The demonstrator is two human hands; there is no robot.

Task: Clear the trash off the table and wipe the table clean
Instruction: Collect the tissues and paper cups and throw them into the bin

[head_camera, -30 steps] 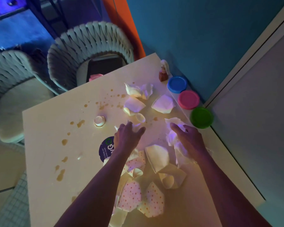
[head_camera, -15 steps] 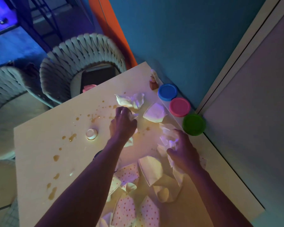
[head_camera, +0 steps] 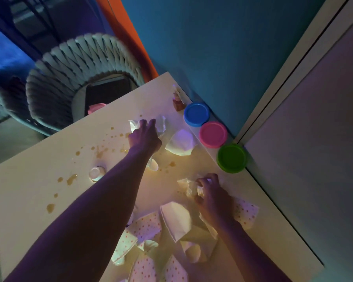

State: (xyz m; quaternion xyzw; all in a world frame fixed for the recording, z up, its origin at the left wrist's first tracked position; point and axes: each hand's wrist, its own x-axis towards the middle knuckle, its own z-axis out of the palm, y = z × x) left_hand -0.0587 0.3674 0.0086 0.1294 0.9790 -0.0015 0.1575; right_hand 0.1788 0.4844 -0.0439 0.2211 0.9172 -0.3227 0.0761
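Fingers [head_camera: 149, 124] of my left hand [head_camera: 144, 137] have reached further up the table [head_camera: 29, 192] and now curl onto the far crumpled napkin [head_camera: 161, 125], past the spot they worked half a second ago. My right hand [head_camera: 212, 196] still clutches its wad of tissue [head_camera: 189, 187]. Trash is being gathered; paper cups [head_camera: 177, 222], dotted napkins [head_camera: 145, 226] and brown spills [head_camera: 70, 179] remain, so wiping waits.

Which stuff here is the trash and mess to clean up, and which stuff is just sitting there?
For the job: crumpled napkins, dotted papers, small cup, brown spills, table; left hand reaches one wad, right hand grips another.

Just sitting: blue tub, pink tub, green tub, chair.
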